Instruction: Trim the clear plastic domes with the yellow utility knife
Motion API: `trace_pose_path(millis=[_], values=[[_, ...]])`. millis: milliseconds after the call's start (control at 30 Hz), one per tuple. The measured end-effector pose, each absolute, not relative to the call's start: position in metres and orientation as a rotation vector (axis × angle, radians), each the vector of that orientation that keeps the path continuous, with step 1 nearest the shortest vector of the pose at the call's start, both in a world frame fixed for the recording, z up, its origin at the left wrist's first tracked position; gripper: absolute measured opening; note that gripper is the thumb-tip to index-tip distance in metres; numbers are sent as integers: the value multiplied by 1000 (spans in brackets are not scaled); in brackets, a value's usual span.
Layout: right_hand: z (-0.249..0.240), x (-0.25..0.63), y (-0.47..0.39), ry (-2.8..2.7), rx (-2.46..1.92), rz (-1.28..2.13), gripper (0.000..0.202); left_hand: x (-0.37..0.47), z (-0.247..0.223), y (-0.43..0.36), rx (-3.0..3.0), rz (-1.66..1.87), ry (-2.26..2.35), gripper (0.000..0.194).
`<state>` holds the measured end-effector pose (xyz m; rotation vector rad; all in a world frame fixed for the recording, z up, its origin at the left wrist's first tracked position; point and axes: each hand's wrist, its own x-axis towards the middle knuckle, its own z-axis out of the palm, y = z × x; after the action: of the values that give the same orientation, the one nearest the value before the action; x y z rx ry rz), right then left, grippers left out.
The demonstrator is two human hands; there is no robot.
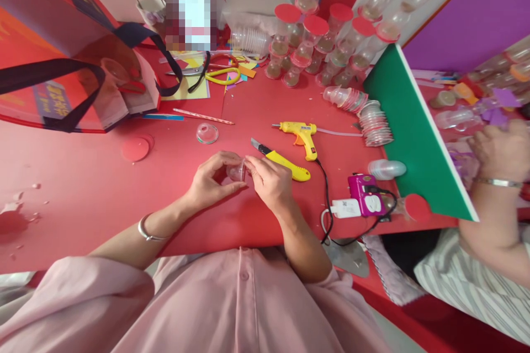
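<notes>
Between my two hands, just above the red table, is a small clear plastic cup (235, 171). My left hand (212, 179) curls around its left side, thumb below and fingers above. The fingertips of my right hand (269, 179) pinch its right edge. Close to my right hand lies a yellow utility knife (285, 162) with its blade out. A yellow glue gun (300, 135) rests behind the knife, its cord running toward the front edge. Beyond my left hand sits a round clear plastic lid (207, 133).
Several hourglass-shaped cup pairs with red discs (316, 25) stand at the back. Stacked lids (375, 124) lie by a green divider (418, 127). A purple power adapter (366, 194) is at right. Scissors (221, 69), a red bag (74, 55) and red discs (136, 149) are leftward. A co-worker's hand (503, 149) works beyond the divider.
</notes>
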<state>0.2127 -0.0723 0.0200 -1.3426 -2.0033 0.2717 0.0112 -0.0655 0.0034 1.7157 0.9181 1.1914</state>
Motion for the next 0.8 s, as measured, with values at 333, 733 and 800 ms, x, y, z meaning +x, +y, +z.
trace_pose_path(millis=[333, 733, 800], values=[[25, 204, -74, -1807, -1231, 128, 17, 22, 2, -71, 1529, 1273, 821, 45], [37, 209, -78, -1631, -1292, 632, 21, 22, 1, -71, 1328, 1265, 718, 52], [37, 210, -78, -1662, -1283, 655, 22, 22, -1, -72, 1337, 1257, 728, 56]])
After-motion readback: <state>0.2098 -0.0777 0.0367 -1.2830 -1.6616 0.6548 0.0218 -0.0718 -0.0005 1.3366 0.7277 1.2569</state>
